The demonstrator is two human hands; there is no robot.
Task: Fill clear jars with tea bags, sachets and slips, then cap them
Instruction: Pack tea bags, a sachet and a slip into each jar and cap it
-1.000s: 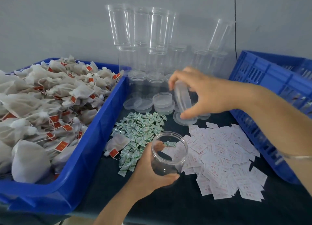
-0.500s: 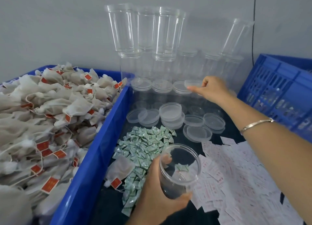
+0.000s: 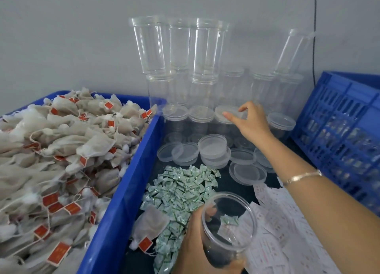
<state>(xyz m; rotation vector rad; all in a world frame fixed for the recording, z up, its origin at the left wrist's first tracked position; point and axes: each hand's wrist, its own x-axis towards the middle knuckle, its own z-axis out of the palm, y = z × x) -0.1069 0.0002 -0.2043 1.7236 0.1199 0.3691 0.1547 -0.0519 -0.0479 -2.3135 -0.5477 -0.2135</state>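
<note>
Left hand (image 3: 197, 243) grips an open clear jar (image 3: 228, 228) holding a sachet; right hand (image 3: 249, 121), fingers loosely spread, touches a capped jar (image 3: 228, 117). Careless contact may topple the stacked jars (image 3: 185, 57).

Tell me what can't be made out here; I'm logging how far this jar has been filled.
All in the head view:
- Held jar: its base is hidden by the left hand and cut by the bottom edge; one green sachet shows inside, any more cannot be told.
- Paper slips: print too small and blurred to read.
- Right hand: whether its fingers grip the clear lid or only touch it.
- Blue crate: contents blurred behind its lattice.
</note>
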